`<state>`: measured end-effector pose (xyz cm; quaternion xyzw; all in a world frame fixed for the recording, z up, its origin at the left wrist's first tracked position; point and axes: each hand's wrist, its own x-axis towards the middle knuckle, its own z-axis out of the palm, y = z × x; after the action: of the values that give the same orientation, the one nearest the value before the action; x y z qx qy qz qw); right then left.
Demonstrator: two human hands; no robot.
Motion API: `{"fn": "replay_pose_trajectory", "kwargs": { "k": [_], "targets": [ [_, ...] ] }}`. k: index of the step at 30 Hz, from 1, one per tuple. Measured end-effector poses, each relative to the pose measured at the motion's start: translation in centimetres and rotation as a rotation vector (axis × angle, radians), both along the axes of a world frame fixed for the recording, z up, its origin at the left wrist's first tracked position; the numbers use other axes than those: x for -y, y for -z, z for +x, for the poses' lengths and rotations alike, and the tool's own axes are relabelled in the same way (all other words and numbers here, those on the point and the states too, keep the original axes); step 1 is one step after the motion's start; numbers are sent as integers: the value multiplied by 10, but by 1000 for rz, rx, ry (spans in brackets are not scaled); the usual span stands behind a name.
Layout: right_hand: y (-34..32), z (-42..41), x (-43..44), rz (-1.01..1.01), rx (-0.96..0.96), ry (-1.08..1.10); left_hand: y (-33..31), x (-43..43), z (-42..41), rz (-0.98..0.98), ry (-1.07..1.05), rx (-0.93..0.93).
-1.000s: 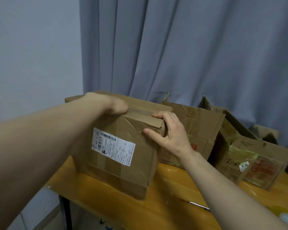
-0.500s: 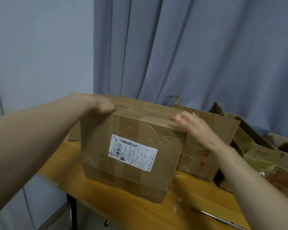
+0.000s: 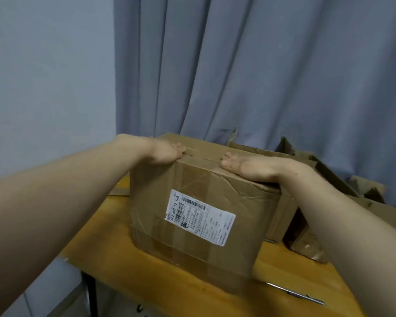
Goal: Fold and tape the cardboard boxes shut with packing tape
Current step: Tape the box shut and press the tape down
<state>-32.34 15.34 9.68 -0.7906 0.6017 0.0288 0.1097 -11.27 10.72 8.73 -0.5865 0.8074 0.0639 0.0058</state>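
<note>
Both hands lie flat on top of the cardboard box (image 3: 192, 202) I watch, left hand (image 3: 167, 152) and right hand (image 3: 249, 167), straight fingers (image 3: 227, 159) pointing toward its middle seam, gripping nothing.

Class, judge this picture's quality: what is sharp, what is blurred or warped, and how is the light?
Head view: the label is sharp in its large digits, its fine print smeared; head view: the left forearm balloons toward the lens, a wide-angle warp; head view: soft, dim light, with a faint sheen on the table.
</note>
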Motion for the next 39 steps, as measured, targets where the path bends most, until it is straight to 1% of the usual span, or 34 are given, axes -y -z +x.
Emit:
{"fn": "replay_pose_trajectory", "kwargs": {
  "k": [3, 5, 6, 7, 9, 10, 11, 14, 16, 19, 22, 25, 27, 29, 32, 36, 39],
  "targets": [
    [2, -26, -16, -54, -27, 132, 3, -3, 4, -37, -94, 2],
    [9, -36, -21, -125, 0, 314, 3, -6, 7, -67, -176, -54],
    [13, -39, -23, -133, 58, 418, 3, -8, 8, -93, -226, -119],
    [16, -40, -24, -128, 156, 489, 2, -8, 10, -129, -283, -213],
    [21, -41, -27, -126, 413, 539, 1, -7, 18, -189, -376, -377],
    [23, -41, -29, -133, 493, 542, 1, -7, 22, -203, -402, -442],
    [23, -42, -32, -138, 530, 538, 1, -6, 26, -197, -422, -525],
    [25, -45, -34, -132, 556, 507, 0, -12, 38, -83, -432, -777],
    [25, -47, -33, -155, 527, 485, 0, -14, 45, 14, -430, -872],
    [25, -48, -34, -202, 474, 455, 2, -15, 48, 178, -462, -967],
    [24, -48, -33, -208, 485, 441, 8, -16, 46, 274, -456, -1011],
    [21, -46, -33, -204, 541, 450, 8, -17, 45, 250, -496, -1046],
    [20, -44, -36, -192, 629, 492, 5, -21, 44, 215, -518, -1067],
    [18, -40, -39, -218, 710, 520, -2, -29, 50, 188, -524, -1041],
    [12, -28, -41, -295, 829, 482, -19, -49, 72, 155, -516, -1025],
    [20, -5, -49, -195, 1063, 460, -31, -85, 102, 82, -506, -995],
    [26, 8, -50, -130, 1186, 511, -25, -112, 120, 101, -482, -963]
  ]
}}
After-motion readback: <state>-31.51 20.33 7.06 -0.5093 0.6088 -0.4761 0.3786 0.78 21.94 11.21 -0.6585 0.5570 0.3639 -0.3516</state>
